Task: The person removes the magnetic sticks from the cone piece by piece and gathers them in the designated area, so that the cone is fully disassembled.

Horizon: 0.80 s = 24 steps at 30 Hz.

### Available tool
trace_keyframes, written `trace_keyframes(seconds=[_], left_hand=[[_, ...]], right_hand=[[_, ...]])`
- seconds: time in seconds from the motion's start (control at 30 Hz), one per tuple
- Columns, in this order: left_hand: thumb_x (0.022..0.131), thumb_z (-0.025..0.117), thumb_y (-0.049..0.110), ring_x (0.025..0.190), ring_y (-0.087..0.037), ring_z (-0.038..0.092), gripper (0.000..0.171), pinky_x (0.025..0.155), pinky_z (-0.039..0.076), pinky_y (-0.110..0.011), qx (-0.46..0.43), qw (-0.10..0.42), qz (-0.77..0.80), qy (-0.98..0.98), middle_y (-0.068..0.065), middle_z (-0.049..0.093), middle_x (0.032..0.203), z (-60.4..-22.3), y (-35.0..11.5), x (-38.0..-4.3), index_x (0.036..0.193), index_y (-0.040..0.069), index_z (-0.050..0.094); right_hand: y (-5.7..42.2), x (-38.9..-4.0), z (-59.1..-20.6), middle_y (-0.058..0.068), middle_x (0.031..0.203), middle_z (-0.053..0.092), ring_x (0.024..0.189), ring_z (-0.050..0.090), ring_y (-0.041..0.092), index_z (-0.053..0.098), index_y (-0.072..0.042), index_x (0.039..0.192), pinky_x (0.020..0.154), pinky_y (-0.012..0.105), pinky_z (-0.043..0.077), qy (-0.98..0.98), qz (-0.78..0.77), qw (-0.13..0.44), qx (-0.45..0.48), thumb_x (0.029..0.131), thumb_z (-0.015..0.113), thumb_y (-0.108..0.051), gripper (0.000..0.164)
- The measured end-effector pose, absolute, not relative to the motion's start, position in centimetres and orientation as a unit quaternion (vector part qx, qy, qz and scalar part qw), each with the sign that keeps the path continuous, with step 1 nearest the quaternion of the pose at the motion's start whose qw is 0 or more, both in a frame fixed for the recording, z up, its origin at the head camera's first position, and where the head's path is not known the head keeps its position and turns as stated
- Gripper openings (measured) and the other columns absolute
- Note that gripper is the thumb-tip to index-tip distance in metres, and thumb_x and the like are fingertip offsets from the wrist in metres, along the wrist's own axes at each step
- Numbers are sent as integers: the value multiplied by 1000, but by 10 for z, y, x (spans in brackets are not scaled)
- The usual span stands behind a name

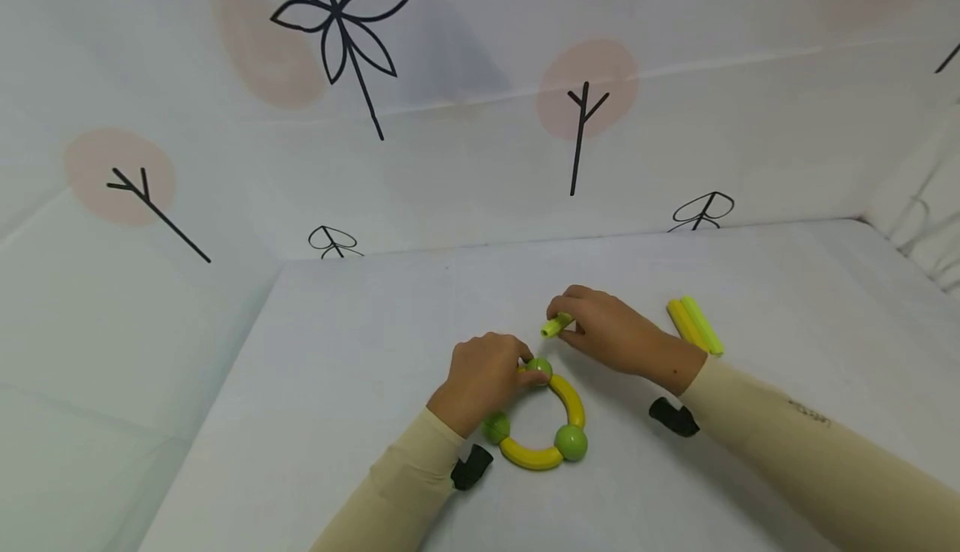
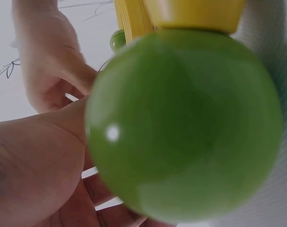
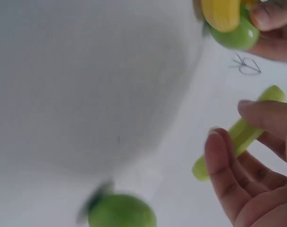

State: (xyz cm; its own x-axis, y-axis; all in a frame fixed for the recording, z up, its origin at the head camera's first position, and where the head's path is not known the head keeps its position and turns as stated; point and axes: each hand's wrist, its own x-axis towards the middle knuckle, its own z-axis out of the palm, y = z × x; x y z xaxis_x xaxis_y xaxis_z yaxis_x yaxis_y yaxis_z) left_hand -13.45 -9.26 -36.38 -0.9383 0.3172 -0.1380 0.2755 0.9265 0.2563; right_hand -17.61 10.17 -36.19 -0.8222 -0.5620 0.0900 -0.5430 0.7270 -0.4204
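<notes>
Three green balls and curved yellow rods form a ring on the table. My left hand [image 1: 483, 375] pinches the ring's far green ball [image 1: 540, 371] between thumb and fingers. From that ball a curved yellow rod [image 1: 570, 402] runs down to the near right ball [image 1: 572, 443]. Another curved yellow rod [image 1: 531, 457] links it to the left ball [image 1: 496, 428], beside my left wrist. A green ball [image 2: 181, 127] fills much of the left wrist view, partly hiding that hand. Above and right of the ring, my right hand [image 1: 611, 331] holds a straight yellow-green rod [image 3: 244, 135] by its middle, apart from the ring.
To the right, beyond my right forearm, a yellow rod [image 1: 686, 323] and a bright yellow-green rod [image 1: 703, 326] lie side by side. The white table [image 1: 360, 335] meets a patterned cloth backdrop [image 1: 465, 177] at the back. Dark straps [image 1: 673, 417] hang at both wrists.
</notes>
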Motion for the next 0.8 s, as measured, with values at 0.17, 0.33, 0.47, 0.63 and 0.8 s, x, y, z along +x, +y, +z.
trace_keyframes(seconds=[0.17, 0.33, 0.47, 0.63, 0.8], left_hand=[[85, 74, 52, 64, -9, 55, 37, 53, 39, -25, 148, 91, 114, 978, 7, 76, 97, -362, -92, -133, 103, 20, 80], [86, 73, 52, 69, -10, 57, 37, 56, 39, -25, 145, 94, 113, 978, 7, 76, 102, -363, -92, -132, 105, 21, 79], [86, 73, 52, 70, -9, 58, 38, 56, 39, -24, 143, 95, 113, 979, 7, 76, 105, -363, -92, -131, 107, 21, 79], [86, 73, 53, 70, -9, 59, 38, 56, 39, -24, 142, 90, 108, 980, 7, 76, 104, -365, -92, -132, 107, 21, 79], [85, 73, 53, 70, -9, 59, 38, 55, 40, -24, 144, 85, 105, 980, 7, 76, 104, -365, -92, -132, 107, 22, 79]], right_hand=[[123, -169, -349, 4, 105, 67, 75, 54, 12, 69, -10, 114, 62, 23, 49, 933, -224, -35, -280, 88, 76, -7, 27], [149, -162, -337, 5, 103, 69, 74, 57, 12, 68, -8, 119, 58, 21, 48, 938, -229, -65, -253, 90, 74, -12, 29], [173, -158, -334, 6, 100, 71, 71, 56, 12, 66, -6, 121, 55, 22, 47, 946, -223, -75, -223, 93, 72, -19, 31], [202, -157, -340, 9, 97, 72, 63, 51, 12, 64, -3, 122, 48, 24, 40, 959, -202, -84, -180, 94, 70, -26, 37], [227, -160, -354, 11, 94, 72, 63, 53, 13, 63, 0, 123, 48, 24, 39, 966, -195, -86, -145, 94, 71, -26, 40]])
